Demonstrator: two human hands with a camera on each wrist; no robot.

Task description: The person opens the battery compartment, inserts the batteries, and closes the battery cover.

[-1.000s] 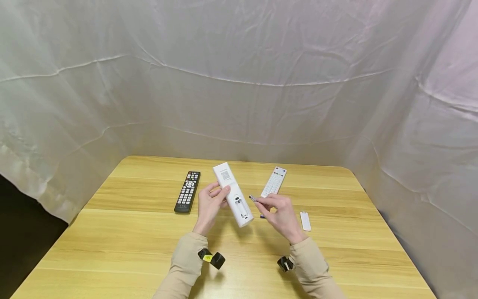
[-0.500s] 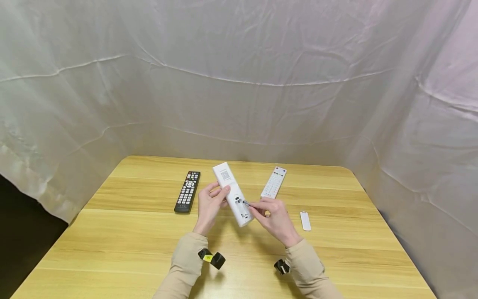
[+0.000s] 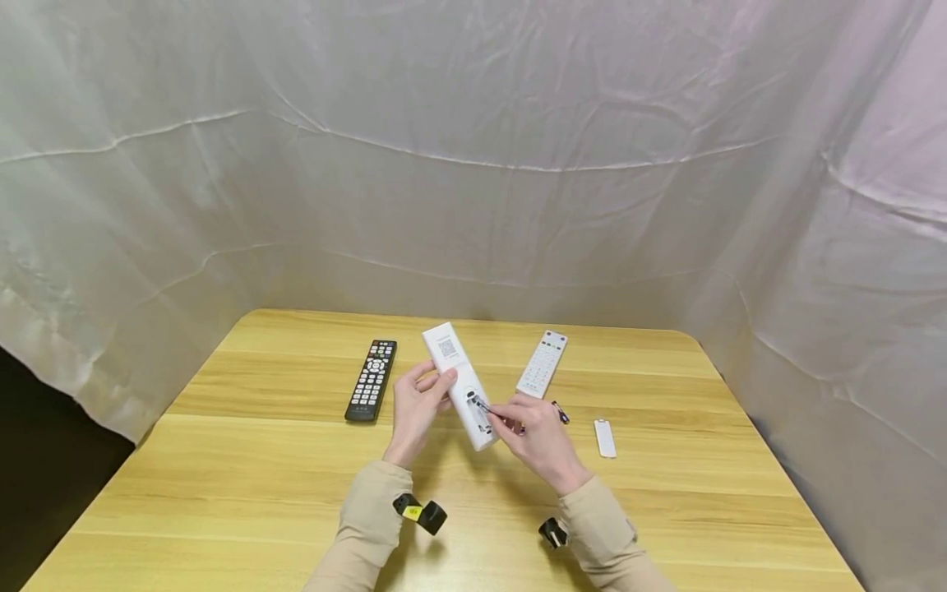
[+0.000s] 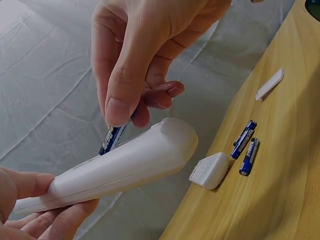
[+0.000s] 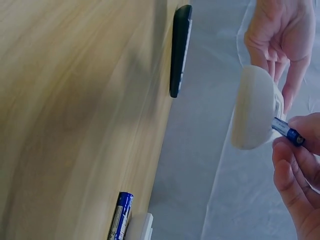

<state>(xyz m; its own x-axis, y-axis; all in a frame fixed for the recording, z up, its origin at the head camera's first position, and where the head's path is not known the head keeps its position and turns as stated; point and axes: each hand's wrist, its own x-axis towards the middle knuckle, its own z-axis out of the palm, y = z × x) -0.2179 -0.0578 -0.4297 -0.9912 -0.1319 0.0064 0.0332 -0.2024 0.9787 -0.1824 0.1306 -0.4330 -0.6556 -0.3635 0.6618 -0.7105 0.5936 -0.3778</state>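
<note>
My left hand holds a white remote control above the table, its back turned up and its battery compartment uncovered. Thumb on top and fingers beneath, it grips the remote along the sides. Between thumb and fingers, my right hand pinches a blue and silver battery. That battery slants, with its silver end right at the compartment opening. In the left wrist view the battery meets the remote's back edge, and the compartment's inside is hidden there.
Several loose blue batteries lie on the wooden table beside a second white remote. Farther right is a small white battery cover. A black remote lies to the left. Pale curtains surround the table's back and sides.
My right hand has moved left with the battery, from beside the remote to over its compartment, and tilted it there. Loose batteries now show behind that hand. The left hand stays put.
</note>
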